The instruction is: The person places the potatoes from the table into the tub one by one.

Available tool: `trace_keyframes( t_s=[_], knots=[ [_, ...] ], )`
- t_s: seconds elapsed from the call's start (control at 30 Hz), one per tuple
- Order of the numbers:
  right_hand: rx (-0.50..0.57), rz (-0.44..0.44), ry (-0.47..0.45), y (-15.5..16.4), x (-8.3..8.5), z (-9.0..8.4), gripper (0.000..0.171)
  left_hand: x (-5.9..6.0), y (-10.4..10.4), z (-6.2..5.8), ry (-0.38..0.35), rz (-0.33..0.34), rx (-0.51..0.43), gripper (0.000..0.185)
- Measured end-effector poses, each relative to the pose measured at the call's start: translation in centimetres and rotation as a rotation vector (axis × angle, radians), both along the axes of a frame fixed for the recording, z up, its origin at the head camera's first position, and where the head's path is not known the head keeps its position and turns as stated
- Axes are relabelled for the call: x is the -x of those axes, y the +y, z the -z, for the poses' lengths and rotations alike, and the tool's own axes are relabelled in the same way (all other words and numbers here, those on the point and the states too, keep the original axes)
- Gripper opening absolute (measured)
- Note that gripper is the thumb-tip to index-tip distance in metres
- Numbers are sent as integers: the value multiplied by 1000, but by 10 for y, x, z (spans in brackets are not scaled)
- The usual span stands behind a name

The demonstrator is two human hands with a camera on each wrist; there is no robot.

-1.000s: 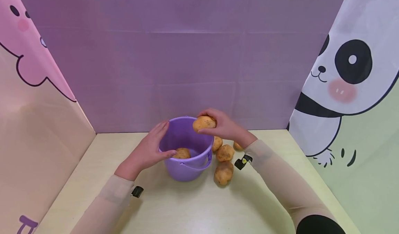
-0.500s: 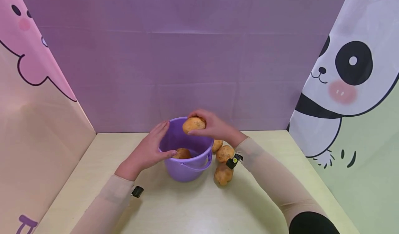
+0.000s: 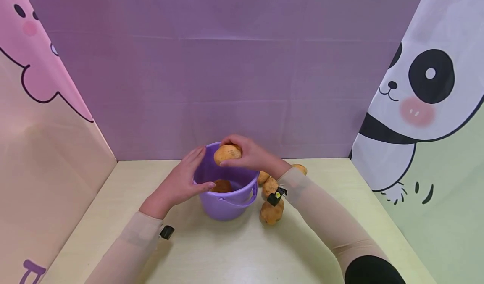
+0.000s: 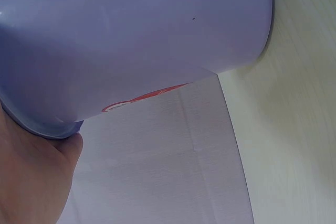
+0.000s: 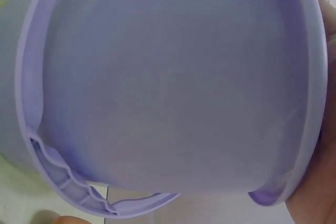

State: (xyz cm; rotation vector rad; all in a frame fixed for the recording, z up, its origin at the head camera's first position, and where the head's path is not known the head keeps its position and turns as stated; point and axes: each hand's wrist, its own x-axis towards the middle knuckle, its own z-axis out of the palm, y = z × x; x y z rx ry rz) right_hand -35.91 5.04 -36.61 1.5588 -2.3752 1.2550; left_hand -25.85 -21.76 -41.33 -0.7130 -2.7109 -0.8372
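Note:
A purple bucket (image 3: pixel 223 210) stands tilted slightly toward me on the table, its handle hanging down at the front right. My left hand (image 3: pixel 175 183) grips its left side, thumb over the near rim and fingers along the far-left rim. The left wrist view shows the bucket's outer wall (image 4: pixel 136 40) and part of that hand (image 4: pixel 37 177) at the rim. Over the opening, my right hand (image 3: pixel 251 153) holds a potato (image 3: pixel 228 154) between thumb and fingers. Another potato (image 3: pixel 222 186) lies inside the bucket. The right wrist view looks into the bucket (image 5: pixel 173 77); the held potato is hidden there.
Several potatoes lie right of the bucket: a near one (image 3: pixel 271 212), one partly behind my wrist (image 3: pixel 269 186), one close to the bucket (image 3: pixel 263 177) and one farther back (image 3: pixel 300 169). A purple back wall (image 3: pixel 234 74) rises behind the table (image 3: pixel 211 254).
My right hand has moved left with the potato, from the bucket's right rim to over its opening. The left hand and the bucket have stayed in place.

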Motion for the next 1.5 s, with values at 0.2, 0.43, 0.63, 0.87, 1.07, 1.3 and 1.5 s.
trace_keyframes(
  t_s=[0.2, 0.43, 0.63, 0.87, 1.07, 1.3, 1.5],
  knots=[
    [-32, 21, 9, -3, -1, 0, 50, 0, 0, -1, 9, 6, 1, 112],
    [-93, 22, -6, -5, -1, 0, 50, -1, 0, -1, 3, 3, 1, 111],
    [-121, 29, -16, -5, -1, 0, 53, 0, 2, -2, 1, -3, 7, 111],
    [-104, -15, -22, -5, 0, 0, 57, 0, 1, -2, 8, 7, 5, 112],
    [-110, -25, -22, -4, 0, -2, 58, 0, 1, -1, 26, 9, 12, 111],
    [-102, -34, -20, 0, -2, -5, 54, 1, 1, -2, 25, 10, 5, 112],
    [-51, -22, 5, 14, 0, -8, 44, 2, 1, -2, 31, 9, 15, 111]
  ],
)
